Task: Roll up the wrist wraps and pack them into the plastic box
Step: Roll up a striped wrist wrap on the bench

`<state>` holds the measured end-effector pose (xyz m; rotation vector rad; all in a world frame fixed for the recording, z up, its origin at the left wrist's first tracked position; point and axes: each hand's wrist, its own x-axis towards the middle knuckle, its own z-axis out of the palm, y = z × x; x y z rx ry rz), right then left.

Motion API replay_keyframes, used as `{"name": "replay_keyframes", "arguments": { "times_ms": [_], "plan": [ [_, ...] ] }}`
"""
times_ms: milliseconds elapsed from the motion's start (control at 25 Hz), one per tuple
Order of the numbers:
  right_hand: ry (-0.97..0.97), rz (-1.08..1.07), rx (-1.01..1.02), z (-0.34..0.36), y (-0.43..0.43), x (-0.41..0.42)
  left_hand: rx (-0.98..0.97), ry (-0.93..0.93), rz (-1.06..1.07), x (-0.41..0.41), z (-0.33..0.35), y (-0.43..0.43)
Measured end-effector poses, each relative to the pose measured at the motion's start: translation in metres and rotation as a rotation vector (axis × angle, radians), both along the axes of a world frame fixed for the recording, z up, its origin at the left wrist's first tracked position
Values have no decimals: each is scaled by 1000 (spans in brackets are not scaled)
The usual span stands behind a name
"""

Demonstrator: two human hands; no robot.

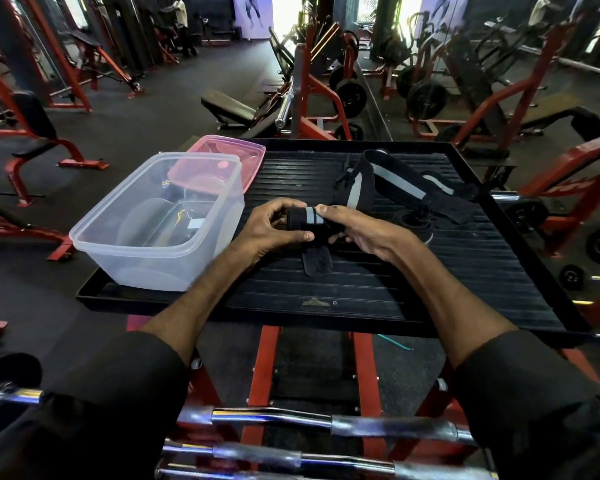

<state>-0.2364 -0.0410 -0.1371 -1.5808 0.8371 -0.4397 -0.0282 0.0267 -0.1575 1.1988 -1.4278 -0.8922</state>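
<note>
hands (321, 228) clamped around rolled wrist wrap (305, 218)

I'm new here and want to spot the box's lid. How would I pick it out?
Find the black ribbed platform in front of the person. On its left side stands a clear plastic box, and the lid lies flat just behind it at the far left corner. It is the only pink, see-through thing there.
</note>
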Motion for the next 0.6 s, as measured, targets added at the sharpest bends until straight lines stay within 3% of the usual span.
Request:
{"name": "replay_keyframes", "arguments": {
  "times_ms": [120,240,400,600],
  "plan": [
    [-40,-44,-18,1,1,-1,-8,-5,-6,1,0,-1],
    [-75,-100,-72,-2,-1,0,171,151,-75,0,0,0],
    [-168,-136,-96,-5,-2,0,360,158,-222,7,-2,0],
    [-233,-112,-135,-4,0,-1,399,243,-229,8,0,0]
  ]
}}
